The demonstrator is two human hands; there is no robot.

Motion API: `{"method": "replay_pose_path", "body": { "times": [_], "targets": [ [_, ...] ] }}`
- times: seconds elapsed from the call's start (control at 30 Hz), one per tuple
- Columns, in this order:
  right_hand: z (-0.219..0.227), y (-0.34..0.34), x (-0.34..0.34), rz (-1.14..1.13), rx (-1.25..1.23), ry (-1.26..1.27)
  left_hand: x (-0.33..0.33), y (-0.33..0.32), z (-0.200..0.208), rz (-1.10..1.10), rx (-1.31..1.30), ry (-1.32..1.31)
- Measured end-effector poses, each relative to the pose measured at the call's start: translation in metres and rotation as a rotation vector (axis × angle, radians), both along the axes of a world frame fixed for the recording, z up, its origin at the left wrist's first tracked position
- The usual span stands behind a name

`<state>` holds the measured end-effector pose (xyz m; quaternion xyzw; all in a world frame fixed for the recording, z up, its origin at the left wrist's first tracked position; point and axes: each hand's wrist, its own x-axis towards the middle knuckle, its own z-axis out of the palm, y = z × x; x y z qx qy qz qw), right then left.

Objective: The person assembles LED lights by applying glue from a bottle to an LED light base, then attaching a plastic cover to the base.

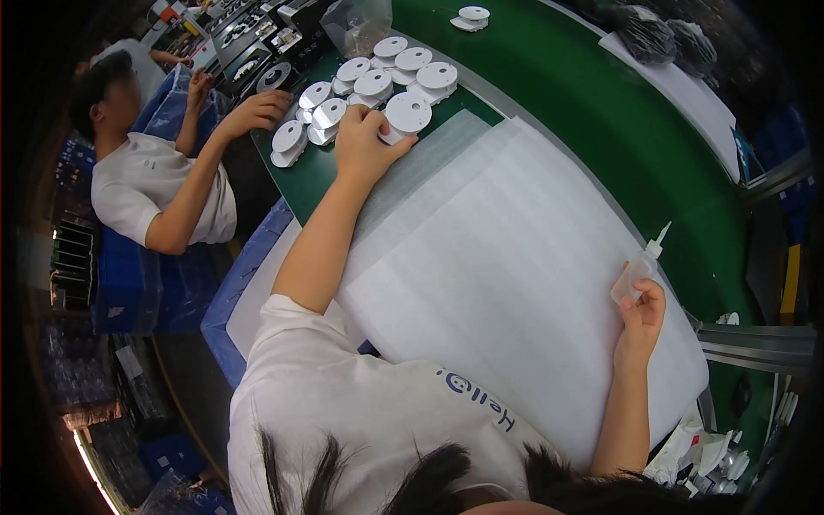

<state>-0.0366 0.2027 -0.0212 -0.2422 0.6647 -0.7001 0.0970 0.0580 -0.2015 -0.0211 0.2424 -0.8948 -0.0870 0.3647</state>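
The person's left hand (365,142) reaches far forward across the bench, its fingers curled down over a round white plastic disc part (407,113) with a small hole in its face; the fingertips close on the disc's near-left edge, so the disc lies just beyond and to the right of the knuckles, at the far edge of the stack of white foam sheets (506,275) that covers most of the work surface in front of the person. That disc is the nearest one of a cluster of similar white round plastic parts (378,73) set out in rows on the green bench top (601,129), some lying flat and some tilted against each other. The right hand (644,313) rests at the right edge of the foam sheets, well apart from the left hand, with its fingers wrapped around a small translucent squeeze bottle with a pointed white nozzle (639,270); the bottle stands out above the fist, tilted, its nozzle pointing up and away from the person. Beside the cluster of discs, on the left, a second person in a white shirt (150,180) sits at the same bench with one hand (257,110) laid at the bench edge near the leftmost discs. A clear plastic bag (356,26) stands behind the cluster, and one more white disc (472,15) lies alone farther along the green surface.
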Motion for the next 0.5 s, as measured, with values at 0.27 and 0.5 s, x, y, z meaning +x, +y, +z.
{"method": "replay_pose_path", "body": {
  "times": [0.27, 0.5],
  "targets": [
    [0.0027, -0.0019, 0.0014, -0.006, 0.009, -0.012, -0.0001, -0.0012, 0.0012, 0.194, 0.158, -0.178],
    [0.0023, 0.0004, 0.0005, 0.030, -0.017, -0.045, -0.0001, -0.0036, 0.0009, 0.205, 0.177, -0.151]
  ]
}}
